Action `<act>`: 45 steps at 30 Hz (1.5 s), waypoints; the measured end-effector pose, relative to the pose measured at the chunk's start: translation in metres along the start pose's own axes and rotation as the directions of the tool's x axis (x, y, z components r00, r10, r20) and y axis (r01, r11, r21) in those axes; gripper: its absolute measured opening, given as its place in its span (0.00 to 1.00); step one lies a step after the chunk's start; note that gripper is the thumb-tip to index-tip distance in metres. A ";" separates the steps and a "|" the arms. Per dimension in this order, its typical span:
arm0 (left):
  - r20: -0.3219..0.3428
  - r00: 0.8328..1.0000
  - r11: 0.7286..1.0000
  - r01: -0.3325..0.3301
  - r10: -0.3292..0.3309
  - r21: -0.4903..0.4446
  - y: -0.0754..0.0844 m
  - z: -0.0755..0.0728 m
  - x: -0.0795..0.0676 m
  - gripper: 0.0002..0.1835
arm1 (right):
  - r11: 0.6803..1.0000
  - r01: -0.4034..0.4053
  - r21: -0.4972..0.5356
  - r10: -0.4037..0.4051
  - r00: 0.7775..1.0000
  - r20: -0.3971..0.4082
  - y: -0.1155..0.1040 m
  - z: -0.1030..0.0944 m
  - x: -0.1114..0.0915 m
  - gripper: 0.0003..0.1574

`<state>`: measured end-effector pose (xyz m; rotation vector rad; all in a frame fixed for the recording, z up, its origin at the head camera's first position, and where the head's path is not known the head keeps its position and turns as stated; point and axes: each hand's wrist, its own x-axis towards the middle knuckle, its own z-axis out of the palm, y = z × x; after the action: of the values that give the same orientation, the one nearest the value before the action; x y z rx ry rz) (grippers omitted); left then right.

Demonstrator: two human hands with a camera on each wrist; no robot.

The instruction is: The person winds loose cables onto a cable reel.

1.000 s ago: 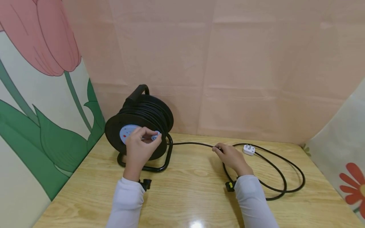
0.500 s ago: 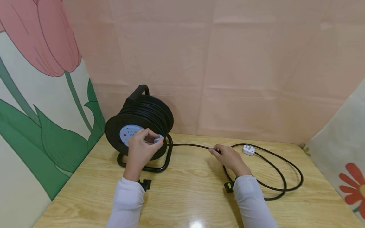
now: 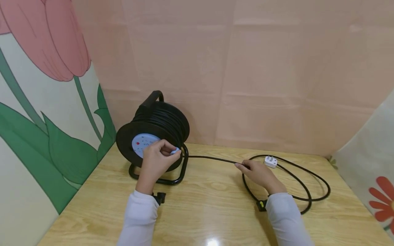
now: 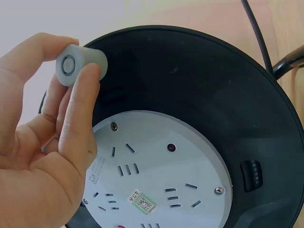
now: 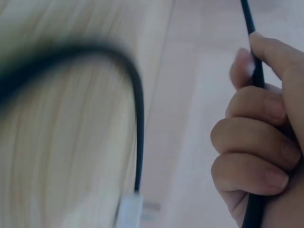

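Note:
A black cable reel [image 3: 154,133] stands upright on its tube frame at the left of the table. My left hand [image 3: 156,160] pinches the light blue crank knob [image 4: 78,65] on the reel's front disc between thumb and fingers. Beside that hand, the pale blue socket panel [image 4: 156,166] shows slots, screws and a sticker. The black cable [image 3: 212,158] runs from the reel to my right hand [image 3: 260,173]. In the right wrist view the fingers curl round the cable, which passes through the palm.
Past my right hand the cable lies in loose loops [image 3: 328,191], ending in a white three-pin plug [image 3: 271,162] near the back. The wooden table [image 3: 212,198] meets a pink backdrop [image 3: 246,85] behind and a flower-printed panel [image 3: 77,143] at the left.
My left hand, still on the knob, has moved slightly down and right. My right hand first shifted left with the cable, then back to the right. The head view has shifted slightly.

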<state>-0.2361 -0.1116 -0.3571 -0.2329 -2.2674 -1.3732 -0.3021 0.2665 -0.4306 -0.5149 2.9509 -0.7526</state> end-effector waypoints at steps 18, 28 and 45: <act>0.042 0.993 0.994 0.112 -0.111 -0.021 0.006 0.003 0.000 0.13 | 0.944 0.002 -0.329 -0.035 0.995 -0.096 0.057 -0.065 -0.066 0.36; 0.061 0.987 0.988 0.152 -0.151 -0.005 0.008 0.000 0.001 0.15 | 0.940 -0.031 -0.339 -0.080 0.948 -0.309 0.092 -0.106 -0.077 0.28; 0.193 0.957 0.974 0.199 -0.218 0.111 0.006 -0.004 -0.001 0.15 | 0.950 -0.124 -0.287 0.003 0.921 -0.391 0.130 -0.109 -0.070 0.24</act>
<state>-0.2321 -0.1118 -0.3511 -0.1097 -2.5812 -1.4002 -0.2902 0.4468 -0.3985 -0.3068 3.4639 -0.4262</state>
